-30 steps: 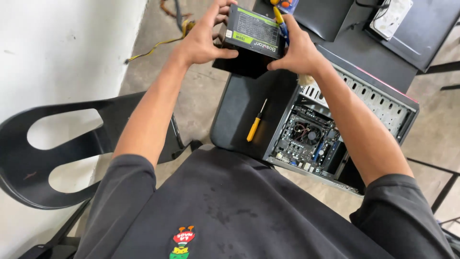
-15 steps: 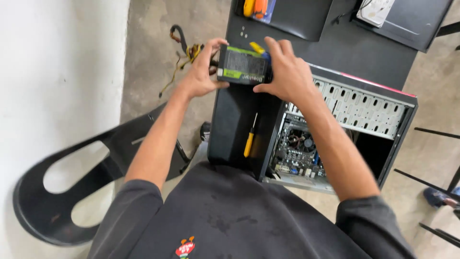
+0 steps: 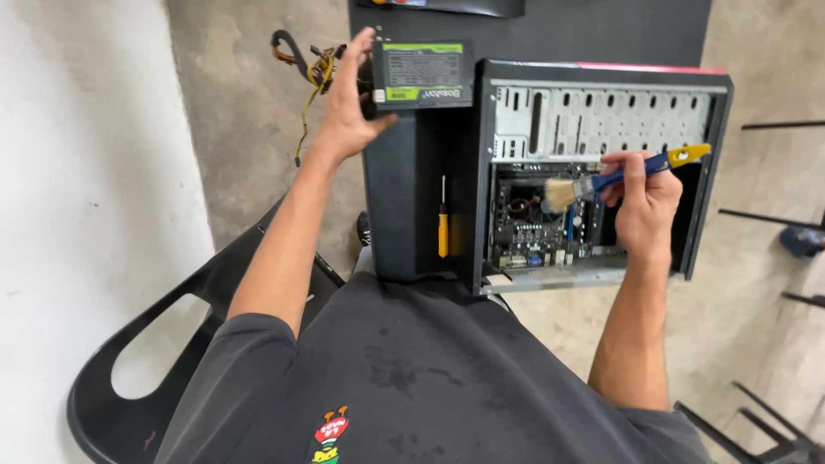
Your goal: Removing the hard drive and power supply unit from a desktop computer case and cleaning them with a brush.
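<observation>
View from the head camera, looking down at a black table that bears one open computer case lying on its side. The table's far edge and a dark object with orange and blue bits on it are cut off by the top of the frame; what they are cannot be made out. Inside the case, one motherboard shows only in part, its right portion hidden behind the right hand.

The right hand closes its fingers around the blue handle of one brush, yellow at the tip, whose pale bristles sit over the motherboard; whether they touch it cannot be told. The left hand lies with fingers spread and open against the left side of one power supply, a grey box with a green-striped label, resting on the table just beside the case's upper left corner. Its cable bundle hangs off the table edge, partly hidden by the hand.

One screwdriver with a yellow handle lies on the table left of the case. One black chair, lower left, is partly covered by the left arm and cut off at the bottom.
</observation>
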